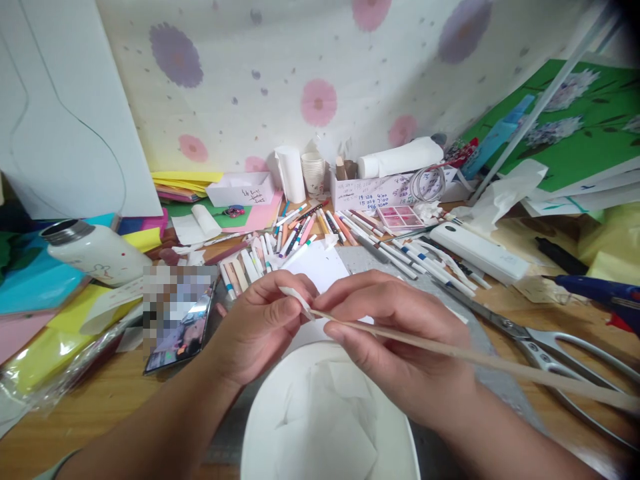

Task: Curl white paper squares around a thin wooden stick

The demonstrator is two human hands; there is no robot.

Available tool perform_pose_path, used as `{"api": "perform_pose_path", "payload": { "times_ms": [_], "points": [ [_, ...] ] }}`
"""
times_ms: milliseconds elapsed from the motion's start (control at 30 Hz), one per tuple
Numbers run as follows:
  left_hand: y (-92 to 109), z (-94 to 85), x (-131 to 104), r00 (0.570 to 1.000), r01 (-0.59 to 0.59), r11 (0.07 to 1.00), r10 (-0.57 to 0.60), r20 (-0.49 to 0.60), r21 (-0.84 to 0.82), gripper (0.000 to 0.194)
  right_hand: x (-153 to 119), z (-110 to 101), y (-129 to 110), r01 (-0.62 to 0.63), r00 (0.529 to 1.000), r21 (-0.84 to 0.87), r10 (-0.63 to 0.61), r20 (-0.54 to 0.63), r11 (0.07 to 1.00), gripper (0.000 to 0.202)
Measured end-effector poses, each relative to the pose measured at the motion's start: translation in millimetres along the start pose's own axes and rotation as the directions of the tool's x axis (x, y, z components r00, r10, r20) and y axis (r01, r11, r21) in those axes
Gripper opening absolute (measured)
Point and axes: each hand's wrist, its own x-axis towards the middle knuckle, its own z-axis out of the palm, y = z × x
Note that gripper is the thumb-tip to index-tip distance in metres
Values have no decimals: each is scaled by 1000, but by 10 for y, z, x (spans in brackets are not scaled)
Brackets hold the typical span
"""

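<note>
My left hand (pixel 267 323) pinches a small piece of white paper (pixel 297 298) between thumb and index finger. My right hand (pixel 400 333) is closed on a long thin wooden stick (pixel 425 343), which runs off to the right edge. The stick's tip meets the paper between the two hands. Just below them stands a white round container (pixel 253 427) with pale, folded paper (pixel 325 407) inside. Behind my hands lies a white sheet (pixel 323 263) on a grey mat (pixel 360 258).
Many markers (pixel 300 233) spread across the back of the table. Large scissors (pixel 545 347) and a blue glue gun (pixel 600 290) lie at the right. At the left are a phone (pixel 185 327) and a white bottle (pixel 97 250) without a lid.
</note>
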Motion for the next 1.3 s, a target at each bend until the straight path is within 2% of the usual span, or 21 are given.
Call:
{"api": "perform_pose_path", "payload": {
  "times_ms": [200, 333, 400, 467, 500, 533, 600, 667, 733, 833, 1000, 1167, 1300],
  "points": [
    [-14, 0, -1, 996, -66, 994, 71, -51, 88, 16, 11, 22, 18, 26, 999, -50, -27, -19, 998, 16],
    [-62, -28, -8, 987, -61, 981, 87, -133, 186, 23, -4, 31, 22, 33, 999, -63, -34, -25, 997, 14],
    [-80, -62, 3, 957, -115, 938, 193, -217, 328, 29, -12, 26, 29, 42, 999, -87, -44, -21, 995, 14],
    [-81, -94, 17, 885, -200, 845, 373, -280, 496, 15, -17, 18, 42, 56, 998, -119, -58, -16, 991, 15],
    [-75, -103, 19, 854, -222, 805, 433, -289, 549, 12, -18, 15, 49, 67, 998, -132, -69, -13, 989, 16],
    [-66, -107, 16, 845, -241, 780, 462, -270, 578, 20, -18, 13, 56, 76, 997, -143, -78, -8, 987, 16],
    [-47, -93, -11, 883, -245, 768, 429, -190, 591, 27, -16, 12, 66, 93, 996, -154, -94, 4, 984, 17],
    [-35, -59, -54, 937, -207, 790, 330, -116, 577, 21, -13, 11, 69, 96, 995, -154, -96, 10, 983, 17],
    [-33, -22, -95, 966, -141, 822, 237, -106, 551, 18, -13, 8, 63, 78, 997, -149, -78, 5, 986, 17],
    [-35, 11, -127, 976, -70, 860, 165, -146, 505, 21, -20, 6, 54, 54, 999, -132, -55, -1, 990, 17],
    [-22, -9, -111, 977, -83, 861, 169, -127, 502, 16, -28, 12, 63, 45, 999, -121, -46, -8, 992, 18],
    [-23, -50, -99, 978, -89, 854, 171, -115, 512, 12, -23, 9, 93, 81, 997, -122, -80, 6, 989, 18],
    [-50, -74, -94, 983, -37, 887, 115, -141, 461, 10, -28, -8, 97, 132, 990, -197, -121, 68, 972, 17]
  ]
}}
